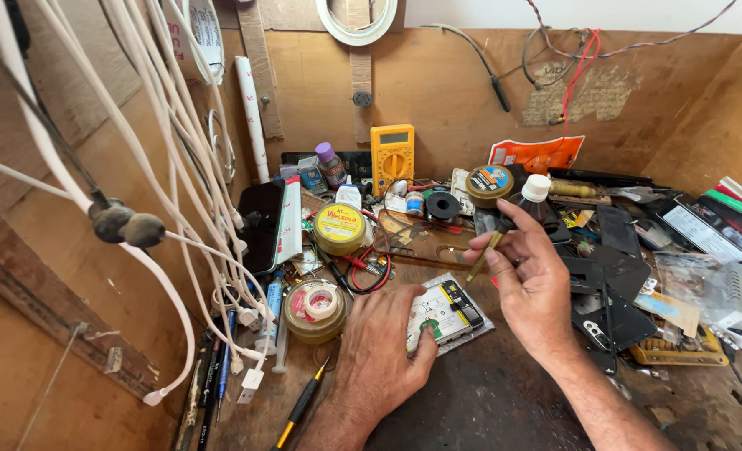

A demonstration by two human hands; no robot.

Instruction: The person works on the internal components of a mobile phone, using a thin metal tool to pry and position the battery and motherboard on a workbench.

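Note:
My left hand (379, 351) lies flat on the workbench, its thumb and fingers pressing down a small opened phone circuit board (446, 313). My right hand (526, 284) is raised just right of the board and holds a thin yellowish brush or stick (481, 259) between thumb and fingers. A small dark bottle with a white cap (535, 194) stands right behind my right fingers; whether they touch it I cannot tell.
A yellow multimeter (392, 154) leans on the back wall. Round solder tins (339, 227) and a jar (315, 311) sit left of the board. White cables (179, 167) hang at the left. Phone parts and covers (605, 301) crowd the right. Screwdrivers (300, 409) lie at the front left.

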